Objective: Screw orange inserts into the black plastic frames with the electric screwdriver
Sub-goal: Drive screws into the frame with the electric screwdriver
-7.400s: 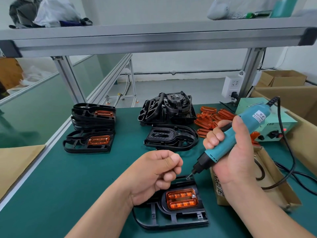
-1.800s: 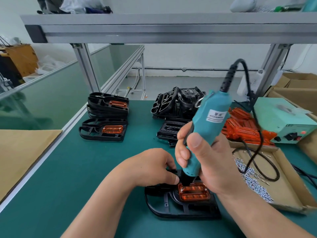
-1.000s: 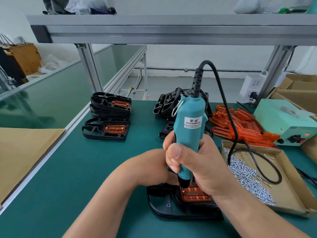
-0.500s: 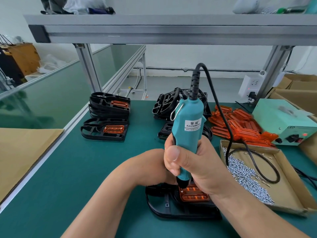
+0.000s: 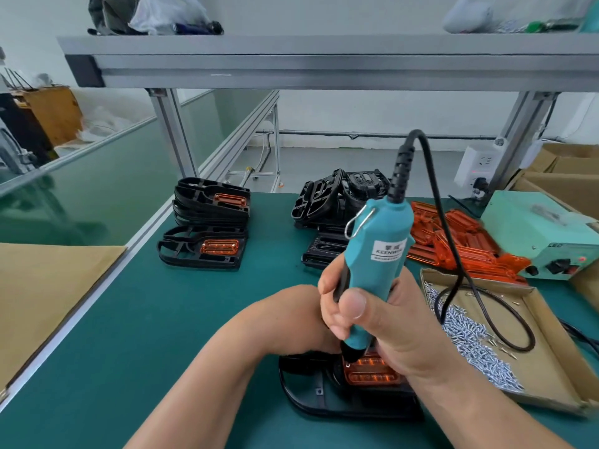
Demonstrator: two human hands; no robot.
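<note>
A black plastic frame (image 5: 311,393) lies flat on the green mat close to me, with an orange insert (image 5: 372,374) seated in it. My right hand (image 5: 395,328) grips the teal electric screwdriver (image 5: 376,270) nearly upright, its black tip down on the insert's upper left corner. My left hand (image 5: 288,319) rests curled on the frame's far left part, right beside the tip. Its fingertips are hidden behind the right hand and the tool.
A cardboard tray (image 5: 551,367) of silver screws (image 5: 470,338) sits to the right, the tool's cable looping over it. Behind lie loose orange inserts (image 5: 463,251), a heap of bare frames (image 5: 330,199), a mint power box (image 5: 538,231), and at the left finished frames (image 5: 210,205).
The screwdriver has swung from a rightward tilt to nearly upright and stays pressed on the insert's left corner. My left hand keeps its place on the frame.
</note>
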